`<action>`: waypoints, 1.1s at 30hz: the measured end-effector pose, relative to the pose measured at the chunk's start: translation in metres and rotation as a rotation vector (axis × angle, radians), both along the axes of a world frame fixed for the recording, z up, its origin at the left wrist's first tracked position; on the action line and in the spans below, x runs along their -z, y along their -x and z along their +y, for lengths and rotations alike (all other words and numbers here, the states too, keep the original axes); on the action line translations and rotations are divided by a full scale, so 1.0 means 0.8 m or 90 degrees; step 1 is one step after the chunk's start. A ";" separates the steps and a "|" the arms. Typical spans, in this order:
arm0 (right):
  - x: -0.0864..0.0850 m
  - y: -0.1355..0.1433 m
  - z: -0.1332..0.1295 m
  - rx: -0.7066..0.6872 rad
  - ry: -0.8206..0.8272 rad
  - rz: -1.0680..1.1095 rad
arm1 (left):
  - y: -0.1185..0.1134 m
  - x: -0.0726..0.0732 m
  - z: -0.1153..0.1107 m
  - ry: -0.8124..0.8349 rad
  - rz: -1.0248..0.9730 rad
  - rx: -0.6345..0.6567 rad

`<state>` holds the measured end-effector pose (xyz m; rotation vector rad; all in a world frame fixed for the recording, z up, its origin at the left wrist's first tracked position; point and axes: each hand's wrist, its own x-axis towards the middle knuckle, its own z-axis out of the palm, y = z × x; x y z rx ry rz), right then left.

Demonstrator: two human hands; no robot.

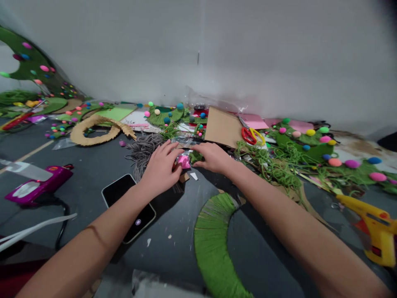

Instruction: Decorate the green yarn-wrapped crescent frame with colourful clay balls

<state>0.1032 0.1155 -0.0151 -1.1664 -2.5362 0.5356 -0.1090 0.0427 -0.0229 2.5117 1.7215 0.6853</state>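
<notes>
Item (184, 162), pink, btwn L hand (163, 167) & R hand (213, 157); glue-gun marking (376, 217) blurred.

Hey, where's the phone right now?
In the head view, the phone lies on the dark table left of centre, nearer you than the gray yarn, partly hidden by your left forearm.

Smartphone (119, 189): black screen, pale rim. Right of smartphone: crescent form (212, 240), green with fine wrap lines; glue gun (376, 227), yellow with orange-red trigger. Left of smartphone: corded tool (40, 187), magenta with pale grey panel. Beyond smartphone: yarn bundle (144, 150), dark grey; small piece (184, 162), bright pink; wrapped ring (77, 133), tan with ridged bands; scissors (249, 131), one red handle loop, one yellow.
</notes>
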 end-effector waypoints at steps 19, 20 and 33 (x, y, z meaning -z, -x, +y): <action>-0.005 -0.051 -0.097 -0.111 -0.034 0.140 | -0.037 -0.004 -0.018 0.628 -0.774 0.097; -0.005 -0.058 -0.099 -0.115 -0.027 0.137 | -0.037 -0.004 -0.018 0.644 -0.761 0.106; -0.005 -0.112 -0.147 -0.070 0.104 0.276 | -0.057 -0.041 -0.026 0.838 -0.604 0.223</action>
